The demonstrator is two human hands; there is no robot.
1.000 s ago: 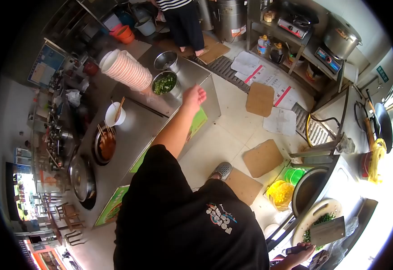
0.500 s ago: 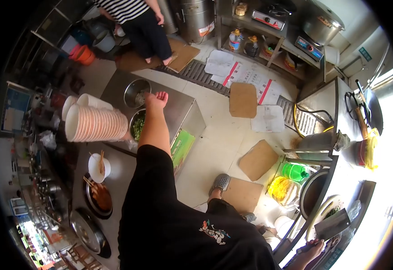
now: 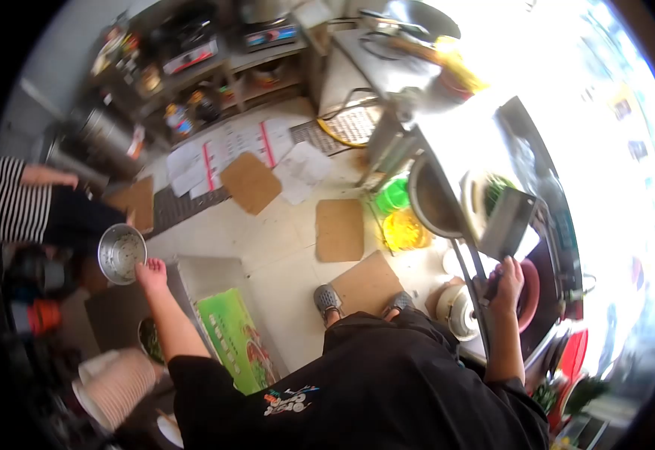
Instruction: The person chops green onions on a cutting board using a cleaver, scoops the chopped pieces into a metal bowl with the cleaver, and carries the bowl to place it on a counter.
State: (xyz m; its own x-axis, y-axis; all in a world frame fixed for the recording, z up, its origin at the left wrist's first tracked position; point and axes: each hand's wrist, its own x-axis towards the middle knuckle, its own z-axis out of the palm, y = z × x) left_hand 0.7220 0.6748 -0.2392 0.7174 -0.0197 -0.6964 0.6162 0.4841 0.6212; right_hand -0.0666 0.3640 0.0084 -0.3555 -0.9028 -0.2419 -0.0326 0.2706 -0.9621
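Note:
My left hand (image 3: 152, 274) is closed on the rim of a round steel bowl (image 3: 112, 268), which shows pale and green bits inside. The bowl appears lifted over the steel counter (image 3: 110, 311). A container of chopped greens (image 3: 149, 339) stands below my left forearm, partly hidden. On the other side, my right hand (image 3: 509, 283) grips the handle of a cleaver (image 3: 509, 223), its broad blade pointing away from me. Just beyond the blade, green leaves (image 3: 497, 187) lie on a round, pale cutting board (image 3: 471, 196).
Stacked paper bowls (image 3: 119, 390) stand at lower left. Flattened cardboard (image 3: 340, 230) lies on the floor. A large dark pan (image 3: 434, 196) leans beside the right-hand worktop, near a yellow container (image 3: 404, 229). A white pot (image 3: 458, 311) sits below. Another person (image 3: 20, 201) stands at far left.
My view has swung rightward. My left hand, open over the bowl before, has taken hold of it and raised it. The cleaver stays in my right hand, now further into view.

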